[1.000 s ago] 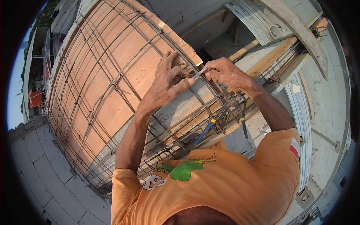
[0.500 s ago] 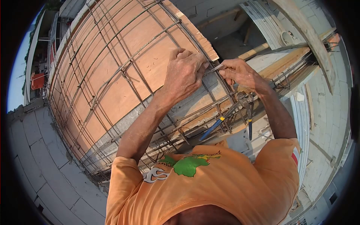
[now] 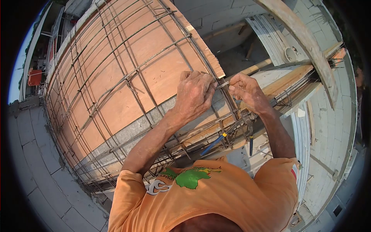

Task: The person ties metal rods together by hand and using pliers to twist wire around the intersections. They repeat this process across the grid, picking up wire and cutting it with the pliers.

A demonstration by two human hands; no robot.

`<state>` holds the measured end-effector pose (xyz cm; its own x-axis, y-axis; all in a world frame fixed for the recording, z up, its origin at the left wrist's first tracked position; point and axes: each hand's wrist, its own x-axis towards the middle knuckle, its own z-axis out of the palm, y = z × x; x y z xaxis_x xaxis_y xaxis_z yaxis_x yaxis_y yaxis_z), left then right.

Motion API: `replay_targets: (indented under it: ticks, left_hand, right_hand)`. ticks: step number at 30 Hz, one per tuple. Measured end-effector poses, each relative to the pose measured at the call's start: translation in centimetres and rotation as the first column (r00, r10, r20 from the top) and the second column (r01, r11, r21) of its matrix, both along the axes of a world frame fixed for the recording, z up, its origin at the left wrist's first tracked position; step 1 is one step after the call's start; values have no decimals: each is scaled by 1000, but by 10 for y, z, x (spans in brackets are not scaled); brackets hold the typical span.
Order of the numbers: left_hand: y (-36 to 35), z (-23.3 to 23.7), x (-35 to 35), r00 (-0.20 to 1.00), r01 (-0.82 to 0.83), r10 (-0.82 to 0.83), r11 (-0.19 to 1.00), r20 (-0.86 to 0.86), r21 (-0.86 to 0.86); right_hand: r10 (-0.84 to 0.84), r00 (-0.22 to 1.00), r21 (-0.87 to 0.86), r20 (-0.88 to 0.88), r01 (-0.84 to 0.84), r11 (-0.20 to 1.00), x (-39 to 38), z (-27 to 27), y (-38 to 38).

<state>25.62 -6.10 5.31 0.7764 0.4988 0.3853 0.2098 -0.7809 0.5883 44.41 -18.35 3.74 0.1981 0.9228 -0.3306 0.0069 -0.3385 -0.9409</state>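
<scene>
My left hand [image 3: 195, 91] is closed at the edge of the rebar grid [image 3: 131, 73], its fingers pinched round one end of a short, thin grey piece [image 3: 223, 84]. My right hand [image 3: 247, 91] is curled at the other end of that piece, thumb and fingers pressed together. The piece crosses a long steel bar at the plywood's splintered corner. Pliers with blue and yellow handles [image 3: 213, 144] hang on the bars below my right hand. Under the grid lies an orange-brown plywood sheet [image 3: 154, 77].
Grey block walls [image 3: 36, 154] stand on the left and right. A curved wooden plank [image 3: 305, 38] crosses the upper right. Behind the plywood is a dark opening [image 3: 235, 50] with corrugated metal sheets [image 3: 270, 38] beside it. Timber formwork [image 3: 288, 81] holds more rebar.
The whole view has shifted a little. My right hand's fingers are more curled and slightly farther from my left hand. The pliers still hang on the bars.
</scene>
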Motion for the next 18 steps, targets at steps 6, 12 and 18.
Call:
replay_targets:
  ticks: [6,12,18]
  left_hand:
    - [-16,8,9,1000,-11,12,995,-13,103]
    - [-25,8,21,997,-71,71,997,-4,22]
    - [-5,30,43,976,29,-73,977,-203,-210]
  right_hand:
    - [23,937,38,348,-38,999,-15,32,3]
    - [21,818,163,575,-140,977,-32,34,5]
    - [-36,751,101,660,-41,994,-44,36,13]
